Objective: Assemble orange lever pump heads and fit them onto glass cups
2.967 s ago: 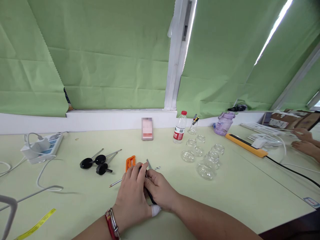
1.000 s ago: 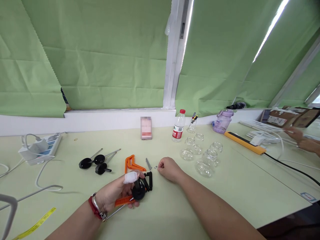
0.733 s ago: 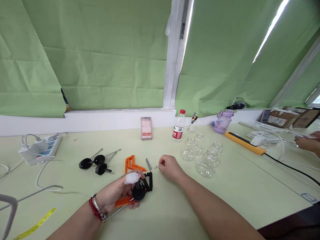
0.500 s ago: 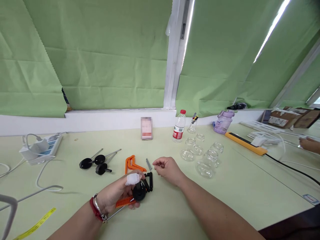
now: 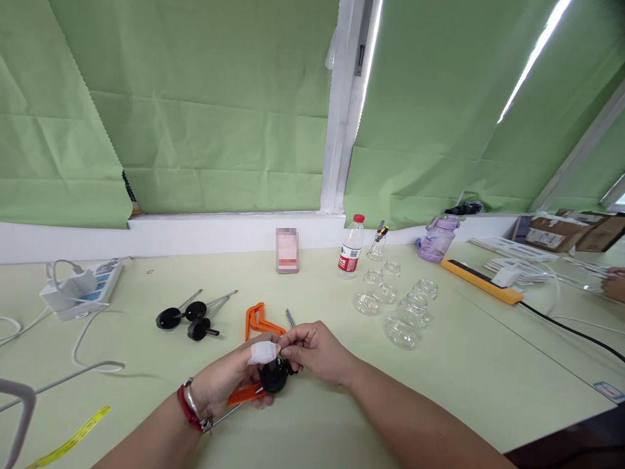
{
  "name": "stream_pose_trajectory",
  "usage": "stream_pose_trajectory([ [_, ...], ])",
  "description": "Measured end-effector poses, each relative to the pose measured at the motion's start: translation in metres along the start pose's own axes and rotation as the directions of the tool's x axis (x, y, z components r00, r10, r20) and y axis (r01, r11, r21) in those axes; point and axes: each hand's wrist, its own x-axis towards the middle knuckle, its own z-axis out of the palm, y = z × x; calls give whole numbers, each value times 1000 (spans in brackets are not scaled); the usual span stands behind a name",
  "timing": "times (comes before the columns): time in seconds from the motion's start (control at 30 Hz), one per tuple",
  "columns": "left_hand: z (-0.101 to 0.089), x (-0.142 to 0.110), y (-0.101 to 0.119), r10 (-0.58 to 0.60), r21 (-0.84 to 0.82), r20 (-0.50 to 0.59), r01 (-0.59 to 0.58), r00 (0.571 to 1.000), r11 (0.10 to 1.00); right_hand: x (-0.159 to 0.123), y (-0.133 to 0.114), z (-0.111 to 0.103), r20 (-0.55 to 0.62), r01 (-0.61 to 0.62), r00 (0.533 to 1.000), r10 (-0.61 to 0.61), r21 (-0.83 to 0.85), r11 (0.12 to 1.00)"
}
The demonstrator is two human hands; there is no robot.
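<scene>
My left hand (image 5: 232, 372), its thumb wrapped in white, is closed around a black round cap (image 5: 274, 376) with a thin metal rod (image 5: 227, 413) running down from it. An orange angled piece (image 5: 245, 395) lies in the same grasp. My right hand (image 5: 317, 352) pinches thumb and forefinger together at the top of the cap, against the left thumb; whatever is between the fingertips is too small to make out. Just behind lie another orange angled piece (image 5: 260, 319) and thin metal pins (image 5: 290, 317), partly covered. Black bar-shaped parts (image 5: 291, 369) are mostly hidden under the right hand.
Several black caps with rods (image 5: 196, 311) lie to the left. Upturned glass jars (image 5: 401, 329) stand at right, near a bottle (image 5: 349, 251), a jar with screwdrivers (image 5: 377, 246) and an orange power strip (image 5: 481, 281). Cables (image 5: 81, 365) cross the left side. Another person's hand (image 5: 614, 284) shows far right.
My right hand has moved left and slightly down from beside the metal pins to the black cap, now covering the black bars. My left hand keeps its hold.
</scene>
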Motion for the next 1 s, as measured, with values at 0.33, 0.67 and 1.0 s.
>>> stream_pose_trajectory([
  [0.33,0,0,1,-17,14,-4,17,1000,1000,-3,-5,1,24,-24,999,22,55,998],
  [0.67,1,0,-2,-19,14,-70,20,997,1000,-5,-6,2,32,136,990,-134,-51,989],
  [1.0,1,0,-1,-16,46,-70,19,997,999,-5,-4,5,67,193,980,-189,-73,978],
])
